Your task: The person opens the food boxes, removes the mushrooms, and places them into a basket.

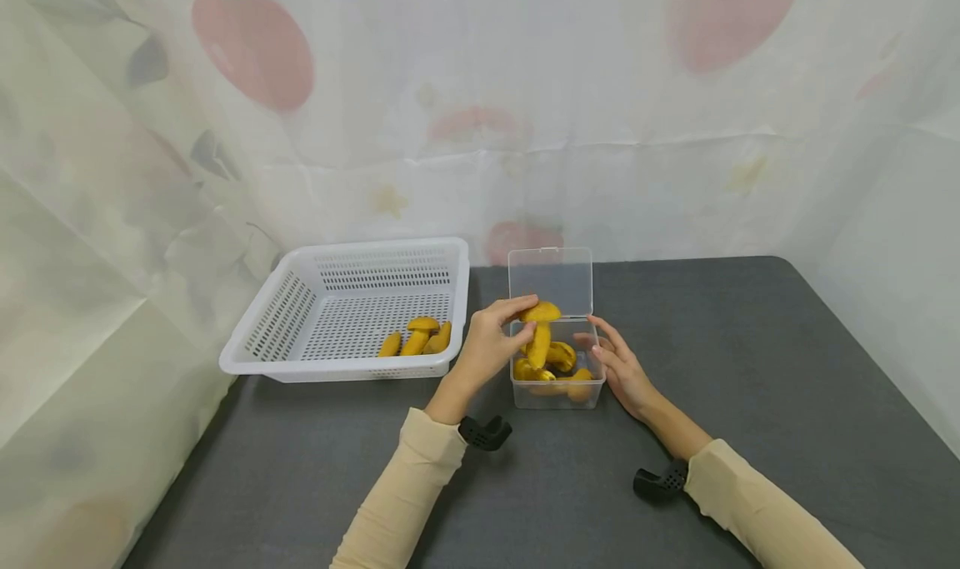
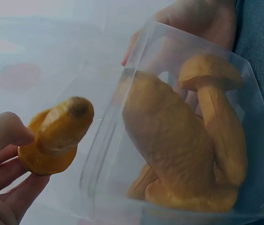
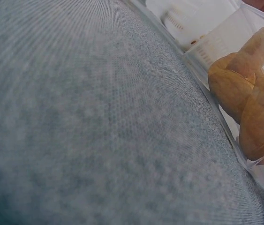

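My left hand (image 1: 497,342) pinches a yellow mushroom (image 1: 540,312) by its cap, with the stem hanging down over a clear plastic box (image 1: 557,398). In the left wrist view the stem end of this mushroom (image 2: 68,124) faces the camera. Several more yellow mushrooms (image 1: 561,356) lie inside the box, and its hinged lid (image 1: 551,282) stands up at the back. At the box's right side, my right hand (image 1: 626,377) rests its fingers against the wall and back corner. The right wrist view catches only part of that hand, beside the mushrooms (image 3: 230,89) seen through the plastic.
A white perforated basket (image 1: 258,365) stands to the left of the box, with several yellow mushrooms (image 1: 422,325) at its near right corner. Both containers are on a dark grey table (image 1: 720,336). A patterned curtain (image 1: 600,94) hangs behind.
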### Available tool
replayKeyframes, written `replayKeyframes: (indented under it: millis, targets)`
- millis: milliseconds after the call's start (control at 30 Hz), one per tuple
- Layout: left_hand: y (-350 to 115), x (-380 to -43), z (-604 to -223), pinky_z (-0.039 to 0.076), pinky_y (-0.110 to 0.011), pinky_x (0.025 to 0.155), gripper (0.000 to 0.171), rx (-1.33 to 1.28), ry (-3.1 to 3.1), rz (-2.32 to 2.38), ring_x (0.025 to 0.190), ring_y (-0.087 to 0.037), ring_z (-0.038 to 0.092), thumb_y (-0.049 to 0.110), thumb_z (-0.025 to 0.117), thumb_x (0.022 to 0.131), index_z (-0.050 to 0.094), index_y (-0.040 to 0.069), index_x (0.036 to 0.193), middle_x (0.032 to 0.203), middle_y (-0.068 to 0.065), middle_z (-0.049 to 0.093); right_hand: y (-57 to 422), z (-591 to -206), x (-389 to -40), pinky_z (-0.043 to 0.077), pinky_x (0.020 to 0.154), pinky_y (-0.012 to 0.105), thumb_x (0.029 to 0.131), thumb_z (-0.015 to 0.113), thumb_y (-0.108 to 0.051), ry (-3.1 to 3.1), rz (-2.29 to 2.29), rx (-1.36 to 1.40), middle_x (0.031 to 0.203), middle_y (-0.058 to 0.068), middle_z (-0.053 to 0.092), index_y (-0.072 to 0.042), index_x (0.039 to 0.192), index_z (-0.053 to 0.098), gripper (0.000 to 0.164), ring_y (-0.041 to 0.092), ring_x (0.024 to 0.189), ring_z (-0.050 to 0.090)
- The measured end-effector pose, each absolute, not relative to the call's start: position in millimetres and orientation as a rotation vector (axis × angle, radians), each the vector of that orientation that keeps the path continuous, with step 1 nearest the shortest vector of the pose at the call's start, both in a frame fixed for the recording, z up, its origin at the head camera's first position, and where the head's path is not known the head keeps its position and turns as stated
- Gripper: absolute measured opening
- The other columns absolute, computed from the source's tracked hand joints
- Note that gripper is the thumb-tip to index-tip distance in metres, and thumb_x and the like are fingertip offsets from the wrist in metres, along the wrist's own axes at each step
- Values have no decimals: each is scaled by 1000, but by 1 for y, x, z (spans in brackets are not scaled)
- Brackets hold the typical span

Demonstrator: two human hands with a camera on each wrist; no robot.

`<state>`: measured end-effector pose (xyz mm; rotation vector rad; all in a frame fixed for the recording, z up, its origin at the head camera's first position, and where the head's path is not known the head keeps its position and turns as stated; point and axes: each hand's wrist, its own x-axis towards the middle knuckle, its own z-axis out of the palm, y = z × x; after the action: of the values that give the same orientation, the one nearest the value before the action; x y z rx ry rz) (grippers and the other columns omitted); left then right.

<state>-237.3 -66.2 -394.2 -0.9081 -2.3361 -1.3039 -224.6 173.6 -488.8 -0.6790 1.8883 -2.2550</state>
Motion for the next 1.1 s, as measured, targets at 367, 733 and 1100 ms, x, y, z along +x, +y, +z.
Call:
replayKeyframes:
  millis: [367,733,1100]
  targets:
    - [-79,-238,-391,58,-33,91,36,-842,-2245,-1383,110,-32,67,2,67,88,63,-4,123,125,-22,65,174,-490,-225,30,102,5,105,36,-19,1881,-2264,-685,132,-8,53,-14,154,18,53,-1,128,43]
    - [-99,-237,-385,57,-39,91,38,-801,-2186,-1433,109,-35,67,1,69,86,62,-6,123,124,-25,65,174,-489,-224,28,103,10,105,37,-21,1902,-2249,-663,134,-7,52,-14,154,17,53,0,130,41]
    - [-125,-231,-371,54,-35,97,39,-631,-2189,-1530,120,-36,61,0,67,87,61,-7,124,128,-25,62,177,-485,-225,23,117,34,105,37,-23,1914,-2179,-587,135,-6,49,-18,154,15,54,-1,130,40]
